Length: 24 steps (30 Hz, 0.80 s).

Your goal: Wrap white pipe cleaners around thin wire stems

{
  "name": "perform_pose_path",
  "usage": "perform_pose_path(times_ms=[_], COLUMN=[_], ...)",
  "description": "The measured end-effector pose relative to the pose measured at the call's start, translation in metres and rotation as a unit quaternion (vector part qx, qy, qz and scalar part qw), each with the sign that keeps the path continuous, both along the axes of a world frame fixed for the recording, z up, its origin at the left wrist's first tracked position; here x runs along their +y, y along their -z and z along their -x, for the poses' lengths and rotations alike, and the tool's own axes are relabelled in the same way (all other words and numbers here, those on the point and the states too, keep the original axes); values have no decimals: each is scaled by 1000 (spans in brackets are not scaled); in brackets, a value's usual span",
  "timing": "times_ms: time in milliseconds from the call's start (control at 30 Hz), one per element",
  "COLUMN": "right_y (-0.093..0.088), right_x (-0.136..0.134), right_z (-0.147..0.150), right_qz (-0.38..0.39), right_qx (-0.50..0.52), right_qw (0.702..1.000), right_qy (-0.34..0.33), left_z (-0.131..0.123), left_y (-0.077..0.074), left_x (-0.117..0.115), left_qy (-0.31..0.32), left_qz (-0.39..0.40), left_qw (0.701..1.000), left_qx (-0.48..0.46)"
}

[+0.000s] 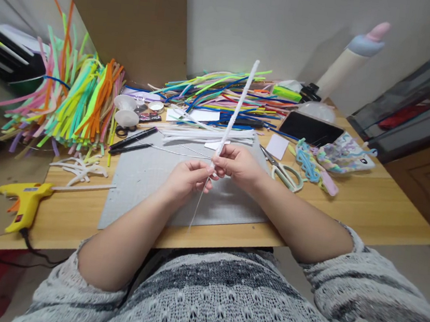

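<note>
Both hands meet over the grey cutting mat (137, 183). My right hand (236, 166) is closed round the lower part of a white pipe cleaner (238, 109), which stands up at a slant, its tip leaning right. Just below, my left hand (189, 179) pinches at the lower end of the same stem, fingertips touching those of the right. A thin wire (196, 208) hangs down from the fingers, and another thin wire runs left from them over the mat. What exactly lies between the left fingertips is partly hidden.
A yellow glue gun (28, 198) lies at the left, below bundled coloured pipe cleaners (90, 93). White pipe cleaners (206, 136) lie behind the hands. Scissors (286, 174), a black phone (311, 128) and a lamp (342, 67) are at the right. Black pens (133, 140) lie left.
</note>
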State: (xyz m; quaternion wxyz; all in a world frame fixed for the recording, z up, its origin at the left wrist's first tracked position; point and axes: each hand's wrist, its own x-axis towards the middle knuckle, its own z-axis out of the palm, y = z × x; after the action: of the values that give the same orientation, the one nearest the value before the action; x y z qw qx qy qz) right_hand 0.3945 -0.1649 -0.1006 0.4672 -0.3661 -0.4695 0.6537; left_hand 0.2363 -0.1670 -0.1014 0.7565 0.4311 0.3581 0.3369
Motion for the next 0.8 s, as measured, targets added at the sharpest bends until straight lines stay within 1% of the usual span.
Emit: perform_pose_path(times_ms=[100, 167, 233, 367, 800], right_y=[-1, -1, 0, 1, 7], right_x=[2, 4, 6, 6, 4], right_z=[-1, -3, -4, -4, 1], right_qz=[12, 3, -13, -16, -21], right_qx=[15, 27, 21, 9, 43], right_qw=[999, 998, 997, 997, 995], right_qy=[33, 61, 74, 78, 82], left_z=[-1, -1, -1, -3, -4], left_y=[2, 4, 5, 7, 10], left_x=[-1, -2, -3, -4, -4], left_qy=[-31, -37, -31, -20, -47], left_qz=[-17, -23, -20, -12, -53], left_qw=[999, 999, 999, 999, 997], left_qx=[15, 30, 38, 34, 24])
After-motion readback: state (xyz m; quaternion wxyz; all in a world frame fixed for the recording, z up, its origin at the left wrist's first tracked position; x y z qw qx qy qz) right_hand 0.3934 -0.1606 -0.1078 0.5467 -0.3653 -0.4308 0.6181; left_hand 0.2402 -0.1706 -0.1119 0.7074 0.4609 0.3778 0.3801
